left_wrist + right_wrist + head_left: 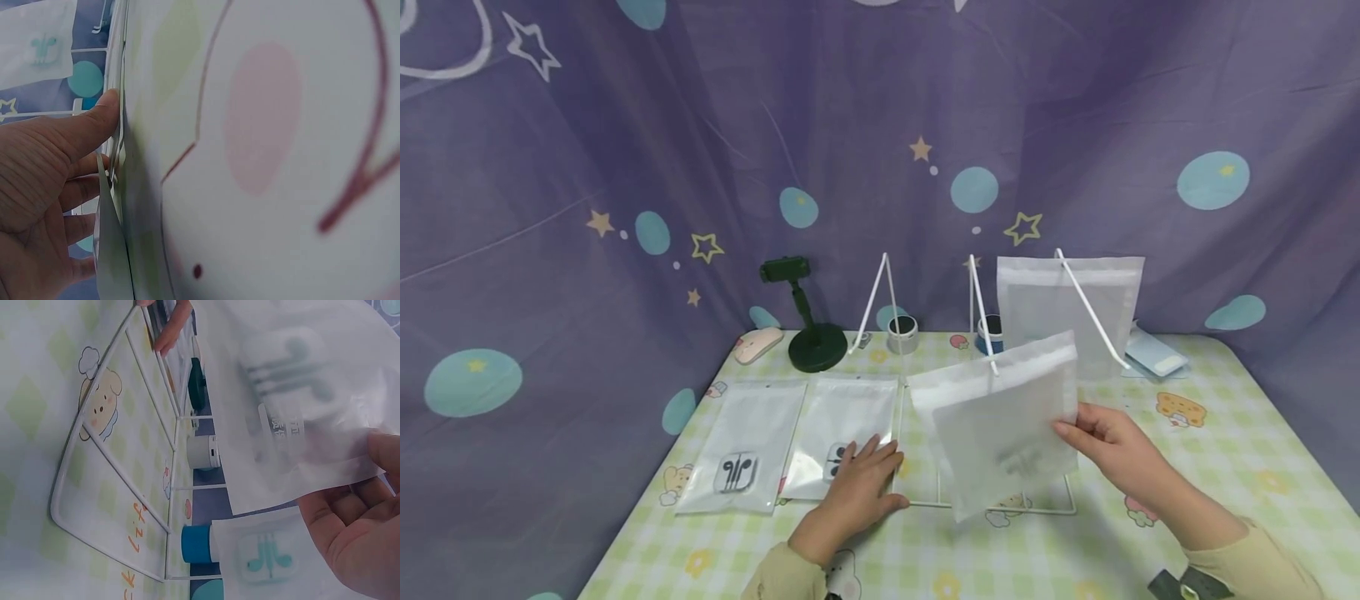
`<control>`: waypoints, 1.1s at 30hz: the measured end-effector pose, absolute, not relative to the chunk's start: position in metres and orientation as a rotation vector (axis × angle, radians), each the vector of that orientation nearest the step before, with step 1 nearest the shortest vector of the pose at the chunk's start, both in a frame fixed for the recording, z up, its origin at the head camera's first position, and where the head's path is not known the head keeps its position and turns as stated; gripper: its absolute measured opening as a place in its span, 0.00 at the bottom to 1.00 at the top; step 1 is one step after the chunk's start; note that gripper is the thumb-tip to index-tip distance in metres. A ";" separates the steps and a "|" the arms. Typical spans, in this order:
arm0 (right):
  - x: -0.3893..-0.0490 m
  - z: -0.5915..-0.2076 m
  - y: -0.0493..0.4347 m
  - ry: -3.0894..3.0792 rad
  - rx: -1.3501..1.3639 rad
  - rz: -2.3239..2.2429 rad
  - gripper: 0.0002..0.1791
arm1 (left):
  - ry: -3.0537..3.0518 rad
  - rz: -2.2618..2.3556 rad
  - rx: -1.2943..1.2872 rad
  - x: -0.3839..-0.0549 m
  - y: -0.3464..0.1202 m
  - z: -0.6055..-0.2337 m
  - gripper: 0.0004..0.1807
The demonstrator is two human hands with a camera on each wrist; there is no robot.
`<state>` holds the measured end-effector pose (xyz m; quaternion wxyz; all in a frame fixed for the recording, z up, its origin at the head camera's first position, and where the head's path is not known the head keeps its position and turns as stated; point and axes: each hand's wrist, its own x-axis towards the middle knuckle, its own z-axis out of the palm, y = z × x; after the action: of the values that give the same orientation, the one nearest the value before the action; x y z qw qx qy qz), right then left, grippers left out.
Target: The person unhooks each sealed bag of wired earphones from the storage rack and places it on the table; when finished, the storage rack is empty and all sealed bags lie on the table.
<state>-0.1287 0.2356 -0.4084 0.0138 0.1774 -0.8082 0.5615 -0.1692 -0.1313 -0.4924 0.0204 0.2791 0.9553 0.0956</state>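
Note:
My right hand [1116,446] pinches the right edge of a frosted zip bag [1000,417] between thumb and fingers. Earphones in a case show faintly through it, plainer in the right wrist view. The bag tilts in the air, its top band overlapping the tip of the middle hook [982,308] on a white wire rack [1045,511]. On the rack's right hook hangs another frosted bag [1060,312] with earphones [269,556] inside. My left hand [863,487] rests with extended fingers on a flat bag of earphones [857,408], partly covering its case.
A further earphone bag [763,425] lies at the left. Behind stand a dark green phone stand [817,346], a mouse [758,344], a white round canister [902,335] and a blue one [991,333]. A light blue packet [1153,354] lies back right. A purple curtain [850,125] hangs behind the table.

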 end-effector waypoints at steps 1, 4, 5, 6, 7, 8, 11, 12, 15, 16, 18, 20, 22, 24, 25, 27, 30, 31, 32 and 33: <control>-0.127 -0.408 0.236 -2.506 0.562 1.758 0.16 | 2.965 0.298 0.865 -0.169 -0.131 -0.492 0.38; -0.121 -0.406 0.235 -2.476 0.581 1.742 0.14 | 2.967 0.306 0.859 -0.169 -0.132 -0.492 0.38; -0.119 -0.406 0.235 -2.473 0.584 1.725 0.14 | 2.966 0.303 0.856 -0.169 -0.132 -0.492 0.38; -0.117 -0.405 0.235 -2.470 0.586 1.708 0.14 | 2.964 0.305 0.853 -0.169 -0.132 -0.492 0.38; -0.115 -0.404 0.235 -2.468 0.586 1.690 0.13 | 2.961 0.306 0.850 -0.169 -0.132 -0.491 0.39; -0.113 -0.404 0.235 -2.465 0.586 1.671 0.13 | 2.957 0.306 0.848 -0.169 -0.133 -0.491 0.39; -0.108 -0.402 0.236 -2.453 0.582 1.664 0.12 | 2.951 0.309 0.838 -0.170 -0.134 -0.491 0.38; -0.106 -0.401 0.236 -2.446 0.586 1.655 0.12 | 2.950 0.314 0.835 -0.170 -0.134 -0.491 0.39; -0.100 -0.398 0.235 -2.427 0.596 1.628 0.12 | 2.955 0.316 0.827 -0.170 -0.135 -0.491 0.39; -0.098 -0.397 0.235 -2.422 0.593 1.623 0.12 | 2.958 0.313 0.826 -0.170 -0.135 -0.491 0.39; -0.093 -0.394 0.236 -2.408 0.592 1.619 0.12 | 2.962 0.310 0.826 -0.170 -0.136 -0.491 0.39; -0.087 -0.392 0.238 -2.389 0.580 1.640 0.14 | 2.964 0.307 0.827 -0.170 -0.136 -0.491 0.39; -0.081 -0.389 0.242 -2.340 0.605 1.670 0.16 | 2.964 0.300 0.827 -0.169 -0.136 -0.490 0.39; -0.077 -0.386 0.248 -2.281 0.651 1.693 0.18 | 2.962 0.296 0.825 -0.169 -0.136 -0.490 0.39; -0.075 -0.385 0.251 -2.246 0.670 1.708 0.19 | 2.963 0.294 0.825 -0.169 -0.136 -0.490 0.39; -0.071 -0.381 0.258 -2.206 0.667 1.712 0.19 | 2.964 0.293 0.825 -0.169 -0.137 -0.489 0.39; -0.067 -0.375 0.270 -2.218 0.566 1.650 0.17 | 2.967 0.294 0.830 -0.169 -0.137 -0.489 0.39; -0.066 -0.374 0.275 -2.219 0.514 1.622 0.17 | 2.968 0.296 0.831 -0.169 -0.137 -0.489 0.39; -0.065 -0.372 0.280 -2.217 0.460 1.592 0.16 | 2.967 0.297 0.832 -0.169 -0.137 -0.489 0.39; -0.065 -0.372 0.285 -2.175 0.428 1.609 0.15 | 2.965 0.296 0.832 -0.169 -0.137 -0.489 0.39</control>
<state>-0.0654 0.2852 -0.3720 0.1996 0.1532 -0.7781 0.5756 -0.1691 -0.1372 -0.4888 0.0238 0.2688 0.9581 0.0957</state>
